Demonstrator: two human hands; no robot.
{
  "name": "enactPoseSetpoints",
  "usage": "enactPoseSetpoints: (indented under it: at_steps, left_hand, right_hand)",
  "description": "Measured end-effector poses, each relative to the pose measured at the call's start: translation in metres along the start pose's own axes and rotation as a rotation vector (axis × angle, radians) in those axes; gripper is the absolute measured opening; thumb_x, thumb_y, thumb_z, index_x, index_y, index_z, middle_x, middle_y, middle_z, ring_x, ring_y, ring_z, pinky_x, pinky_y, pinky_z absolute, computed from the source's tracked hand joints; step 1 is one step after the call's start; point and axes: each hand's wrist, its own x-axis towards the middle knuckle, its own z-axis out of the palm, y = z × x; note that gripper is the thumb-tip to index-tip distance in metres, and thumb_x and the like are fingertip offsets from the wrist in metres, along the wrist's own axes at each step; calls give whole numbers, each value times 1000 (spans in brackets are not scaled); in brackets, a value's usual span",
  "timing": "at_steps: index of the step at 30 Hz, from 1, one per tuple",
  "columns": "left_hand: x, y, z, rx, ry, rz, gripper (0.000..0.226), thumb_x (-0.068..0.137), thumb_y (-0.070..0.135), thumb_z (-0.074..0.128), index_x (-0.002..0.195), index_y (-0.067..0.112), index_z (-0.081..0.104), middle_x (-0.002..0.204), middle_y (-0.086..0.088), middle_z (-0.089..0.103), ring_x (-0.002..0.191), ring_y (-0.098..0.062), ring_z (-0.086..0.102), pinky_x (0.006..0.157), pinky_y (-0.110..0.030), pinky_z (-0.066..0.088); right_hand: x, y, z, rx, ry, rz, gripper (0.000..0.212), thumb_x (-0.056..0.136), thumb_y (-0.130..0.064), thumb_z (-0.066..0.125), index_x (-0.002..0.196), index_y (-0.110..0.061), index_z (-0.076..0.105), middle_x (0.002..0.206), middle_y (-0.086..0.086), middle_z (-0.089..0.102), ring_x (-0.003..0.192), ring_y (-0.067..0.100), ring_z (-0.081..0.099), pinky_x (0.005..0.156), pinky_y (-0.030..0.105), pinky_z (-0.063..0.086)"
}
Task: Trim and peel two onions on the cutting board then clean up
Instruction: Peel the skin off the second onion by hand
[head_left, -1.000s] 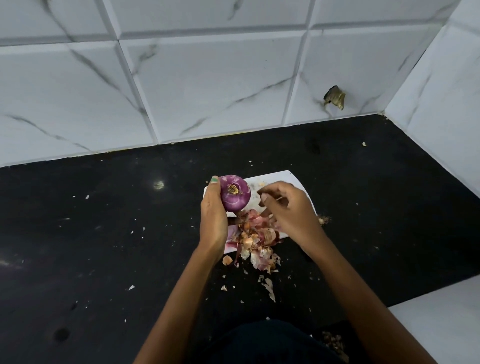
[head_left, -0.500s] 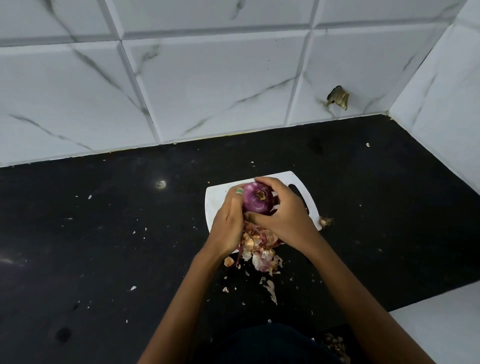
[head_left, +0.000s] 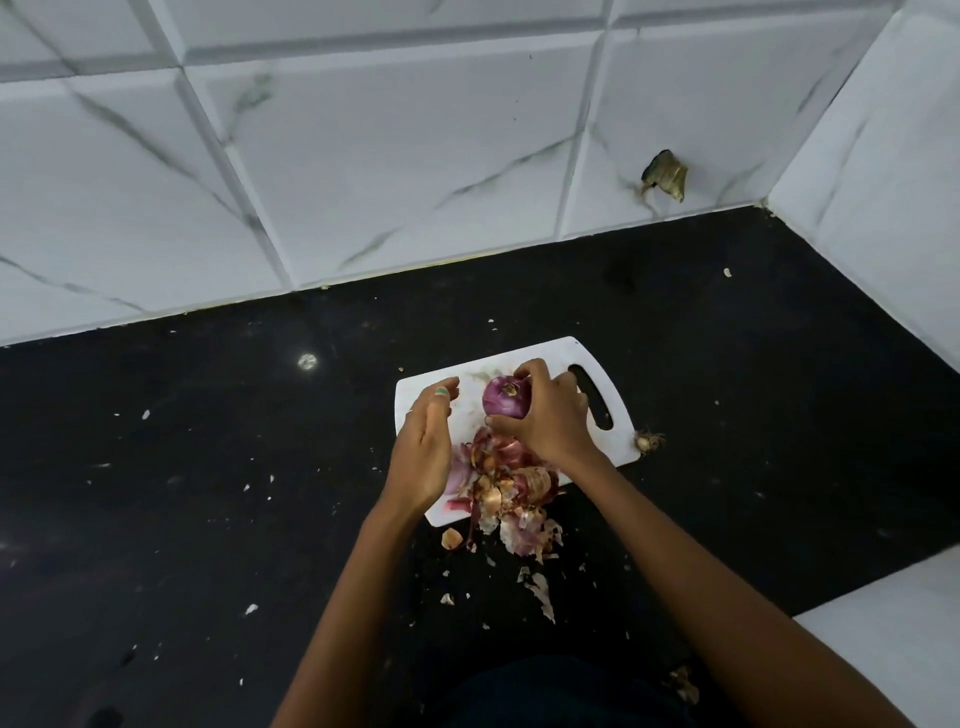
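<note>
The round purple peeled onion (head_left: 506, 397) sits over the white plastic cutting board (head_left: 621, 410), trimmed end up, clasped by the right hand (head_left: 550, 415), while the left hand (head_left: 423, 447), fingers loose and empty, hovers just beside it.

— What sort of premises were these?

— A domestic kitchen. A black polished stone countertop (head_left: 218, 467) ran into a corner formed by white marble-patterned wall tiles (head_left: 405, 171).

— What supported that finding?

— A small white plastic cutting board with a slotted handle (head_left: 608, 415) lay on the counter, and a heap of purple and brown papery onion skins (head_left: 511, 488) spilled off its near edge. Pale scraps were scattered over the stone.
</note>
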Motion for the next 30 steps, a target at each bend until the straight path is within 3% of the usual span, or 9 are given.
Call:
enactPoseSetpoints:
  at_steps: [3,8,13,16,18,20,24,27,30]
  left_hand:
    - [6,-6,5,33,-22,-18,45,107,26,19,141,15,46,145,0,48,132,-14,44,112,-39,35]
    - [8,-16,5,-13,12,-46,45,107,28,19,139,17,49,142,2,50,130,-13,46,112,-39,35]
    - [5,-19,5,58,16,-18,45,107,34,22,132,19,56,136,4,56,127,-12,49,109,-36,37]
    - [5,-18,10,237,21,22,60,96,46,16,128,22,60,135,6,58,127,-11,49,116,-42,23]
    - [3,-16,13,345,32,25,56,100,42,16,126,24,62,134,9,59,125,-5,47,117,-42,7]
    - [0,-16,17,380,54,42,47,105,34,21,124,22,63,133,9,59,118,1,44,114,-38,2]
    - [-10,-20,20,399,45,58,49,102,35,20,126,21,61,134,7,59,119,2,43,115,-36,2]
    - [-16,-23,22,371,-9,82,56,96,41,19,124,18,62,128,1,63,121,-10,51,120,-40,9]
    - [-23,-22,28,394,-29,110,41,100,30,27,114,18,63,112,-1,66,108,-17,55,119,-44,17]
  right_hand:
    - [3,8,11,-39,2,6,61,81,-40,71,129,-18,40,129,7,46,121,26,35,99,40,28]
    - [3,20,17,-10,7,7,66,82,-46,68,136,-20,37,140,3,39,129,25,30,102,45,28]
    - [-15,15,6,160,306,-216,16,87,-13,61,103,-12,64,104,1,63,103,20,52,92,47,45]
    - [-30,9,9,14,91,-394,26,90,-6,53,113,-9,63,112,3,62,110,18,52,99,41,43]
    - [-35,5,17,-185,-98,-455,41,92,-11,51,133,-13,50,135,2,51,127,20,39,109,42,31]
    - [-38,5,29,-358,-193,-473,58,92,-18,55,145,-18,32,149,0,35,133,21,28,110,44,25]
    - [-48,16,38,-544,-244,-428,64,92,-30,53,148,-18,24,155,2,21,140,25,17,111,45,18]
    - [-65,28,37,-587,-201,-443,64,88,-27,59,145,-17,31,152,4,27,135,26,25,109,45,21]
    - [-76,39,34,-399,-119,-486,47,93,-33,37,138,-19,43,144,2,39,126,23,33,104,43,29]
